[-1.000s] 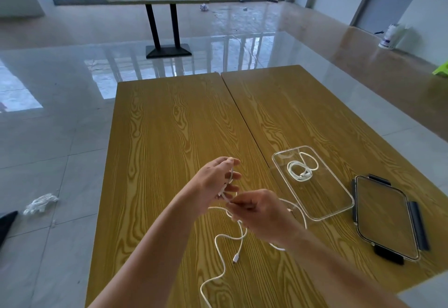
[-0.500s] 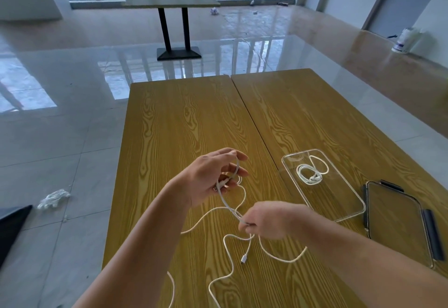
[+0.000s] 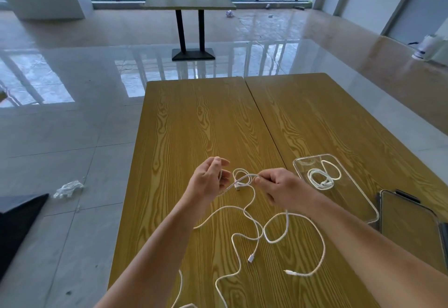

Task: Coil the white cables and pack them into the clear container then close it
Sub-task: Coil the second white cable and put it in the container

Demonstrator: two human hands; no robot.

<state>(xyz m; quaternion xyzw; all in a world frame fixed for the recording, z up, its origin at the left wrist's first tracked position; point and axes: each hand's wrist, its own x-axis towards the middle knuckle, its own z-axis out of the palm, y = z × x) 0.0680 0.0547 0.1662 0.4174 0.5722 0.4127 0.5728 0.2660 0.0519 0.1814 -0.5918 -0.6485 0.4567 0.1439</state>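
Since a moment ago, our right hand (image 3: 278, 186) has risen, pinching the white cable (image 3: 244, 178) beside our left hand (image 3: 208, 181), which apparently grips a small loop: coiling has begun.

Two wood-grain tabletops (image 3: 198, 126) are pushed together in front of me, their seam running away from me up the middle. Just right of that seam sits the clear container (image 3: 300, 162), open, with one coiled white cable (image 3: 323, 178) inside it. Its lid (image 3: 409, 220) lies flat on the wood just right of the container, at the near corner, dark clips along its edges. Left of the container, across the seam and nearer me, loose white cable (image 3: 286, 225) sprawls over the wood in wide loops, two plug ends lying free among them.
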